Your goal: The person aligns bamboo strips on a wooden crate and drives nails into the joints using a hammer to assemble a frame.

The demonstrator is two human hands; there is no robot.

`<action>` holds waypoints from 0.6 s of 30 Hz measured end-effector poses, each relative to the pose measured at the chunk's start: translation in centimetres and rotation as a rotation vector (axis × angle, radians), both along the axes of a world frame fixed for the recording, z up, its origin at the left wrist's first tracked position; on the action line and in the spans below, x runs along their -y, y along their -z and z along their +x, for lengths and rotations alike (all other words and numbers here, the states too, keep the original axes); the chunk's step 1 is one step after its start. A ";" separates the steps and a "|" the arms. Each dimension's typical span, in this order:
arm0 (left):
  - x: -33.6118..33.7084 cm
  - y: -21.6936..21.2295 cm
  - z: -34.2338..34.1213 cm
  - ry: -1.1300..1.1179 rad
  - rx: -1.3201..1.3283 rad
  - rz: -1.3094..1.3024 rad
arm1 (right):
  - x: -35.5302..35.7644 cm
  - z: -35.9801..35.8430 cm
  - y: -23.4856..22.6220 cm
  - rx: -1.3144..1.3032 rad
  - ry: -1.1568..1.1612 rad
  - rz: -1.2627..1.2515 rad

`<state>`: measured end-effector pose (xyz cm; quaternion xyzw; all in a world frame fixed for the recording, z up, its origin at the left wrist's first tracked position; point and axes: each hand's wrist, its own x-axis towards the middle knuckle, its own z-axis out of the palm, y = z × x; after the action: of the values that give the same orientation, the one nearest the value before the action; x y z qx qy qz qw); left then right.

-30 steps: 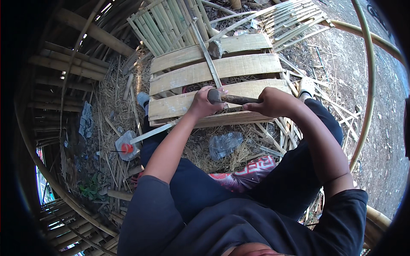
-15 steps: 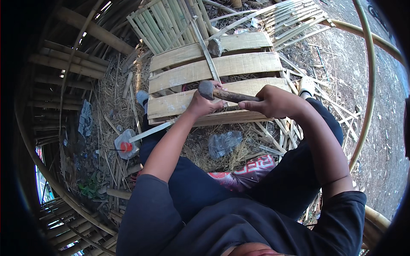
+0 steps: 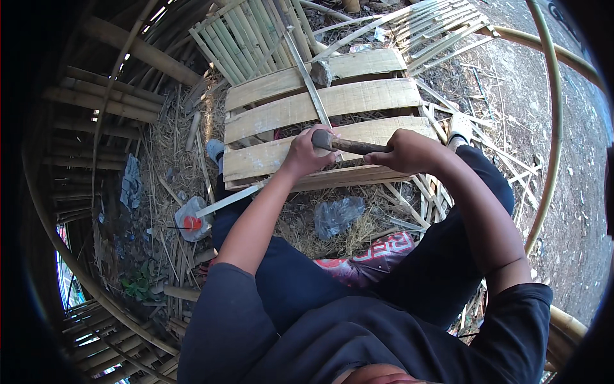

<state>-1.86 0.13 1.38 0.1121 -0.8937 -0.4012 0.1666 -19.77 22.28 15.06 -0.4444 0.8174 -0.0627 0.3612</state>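
Single view: head cam, left unit of a side-by-side fisheye pair. Looks steeply down over the wearer's dark shirt (image 3: 364, 336), close to left hand (image 3: 308, 153) and right hand (image 3: 410, 153); slatted wooden platform (image 3: 364, 99) above centre. Upright, unmirrored. Straight edges bow rimward.

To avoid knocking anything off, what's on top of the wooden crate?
A stone and a long strip lie on the wooden crate. The left hand and hammer cover part of the strip and front slat.
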 end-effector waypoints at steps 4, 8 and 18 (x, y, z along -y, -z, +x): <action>0.3 -0.2 0.7 0.004 0.032 0.054 | -0.2 0.6 -1.3 0.153 0.010 -0.096; 0.2 -0.8 0.4 0.067 0.088 0.140 | -0.3 0.3 -0.6 0.093 -0.031 -0.065; 0.3 0.4 0.4 0.012 -0.001 0.126 | 0.1 0.6 -0.8 0.084 -0.013 -0.003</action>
<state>-1.50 -0.13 1.00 0.1166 -0.8673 -0.4576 0.1574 -19.21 22.20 15.90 -0.4471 0.7986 -0.0801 0.3948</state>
